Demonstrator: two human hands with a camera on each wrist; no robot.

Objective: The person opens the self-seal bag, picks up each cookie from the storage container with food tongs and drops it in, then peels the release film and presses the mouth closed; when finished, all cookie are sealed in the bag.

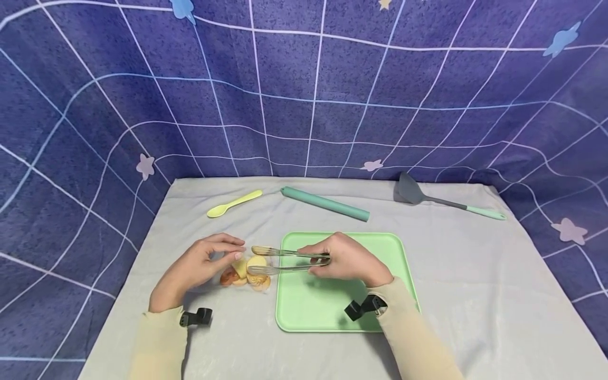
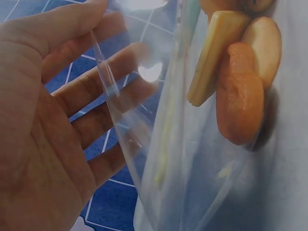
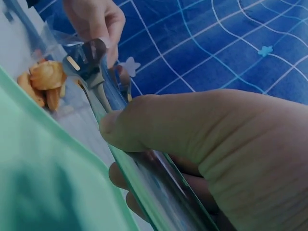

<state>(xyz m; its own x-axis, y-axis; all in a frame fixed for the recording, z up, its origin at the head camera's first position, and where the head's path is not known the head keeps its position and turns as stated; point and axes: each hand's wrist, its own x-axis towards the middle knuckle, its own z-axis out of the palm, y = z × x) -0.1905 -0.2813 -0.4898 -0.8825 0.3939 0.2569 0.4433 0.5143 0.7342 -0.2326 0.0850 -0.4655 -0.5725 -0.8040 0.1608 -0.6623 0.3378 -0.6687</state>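
Note:
My left hand pinches the edge of a clear plastic bag between thumb and finger, its other fingers spread behind the film. In the bag lie several bread-like pieces, among them a pale yellow wedge and an orange-brown roll. With my right hand I grip metal tongs over the green tray. Their two arms are spread apart and point left, and the tips overlap the bread pieces in the head view. Nothing shows between the tips.
Behind the hands lie a yellow spoon, a green rod and a dark turner with a pale green handle. A white cloth covers the table. A blue patterned curtain hangs around its back and sides.

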